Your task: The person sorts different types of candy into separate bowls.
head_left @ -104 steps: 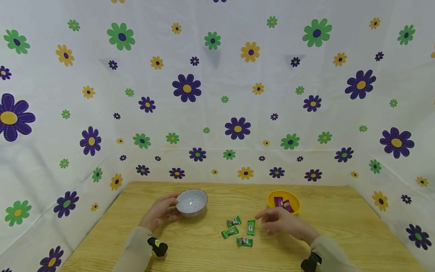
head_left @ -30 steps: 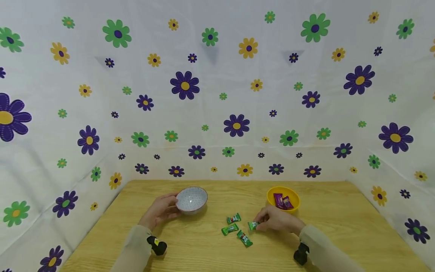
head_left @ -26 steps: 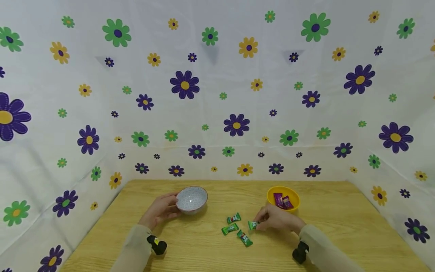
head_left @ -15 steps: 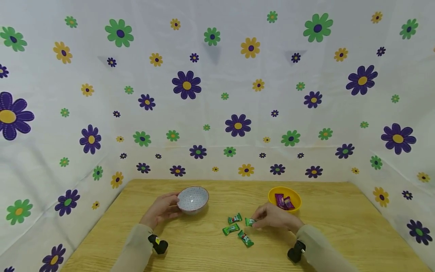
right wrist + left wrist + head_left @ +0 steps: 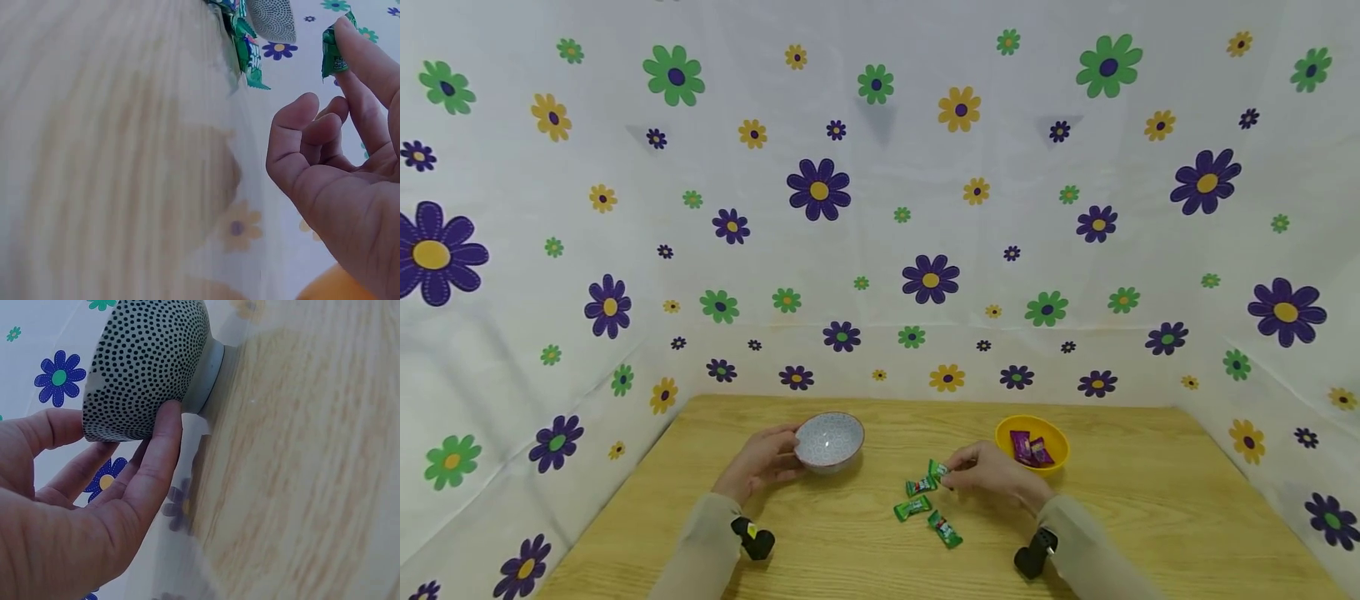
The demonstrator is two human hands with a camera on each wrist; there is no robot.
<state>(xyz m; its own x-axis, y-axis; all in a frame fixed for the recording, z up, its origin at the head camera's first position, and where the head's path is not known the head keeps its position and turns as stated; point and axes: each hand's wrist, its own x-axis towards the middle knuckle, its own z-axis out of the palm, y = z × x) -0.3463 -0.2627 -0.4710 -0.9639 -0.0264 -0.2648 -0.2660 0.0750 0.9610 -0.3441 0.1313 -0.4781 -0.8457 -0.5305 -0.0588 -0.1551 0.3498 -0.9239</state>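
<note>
My left hand (image 5: 765,461) grips the near-left side of a patterned bowl (image 5: 829,440). In the left wrist view the bowl (image 5: 147,365) shows a dotted outer wall, with fingers at its rim and a digit against its side near the foot. A small green-wrapped candy (image 5: 334,51) is pinched between thumb and forefinger of my right hand (image 5: 988,471), raised off the table in the right wrist view. The other fingers are curled in. Beside it on the table lie three more green candies, one upper (image 5: 921,485), one middle (image 5: 912,508), one nearest (image 5: 945,529).
A yellow bowl (image 5: 1057,460) with purple-wrapped candies (image 5: 1030,448) stands just behind my right hand. The wooden table (image 5: 1150,500) is enclosed at the back and sides by a white flowered cloth (image 5: 880,242).
My right hand, open beside a green candy at first, has pinched it and carried it left and farther back. The nearest candy has turned on the table. My left hand stays on the bowl.
</note>
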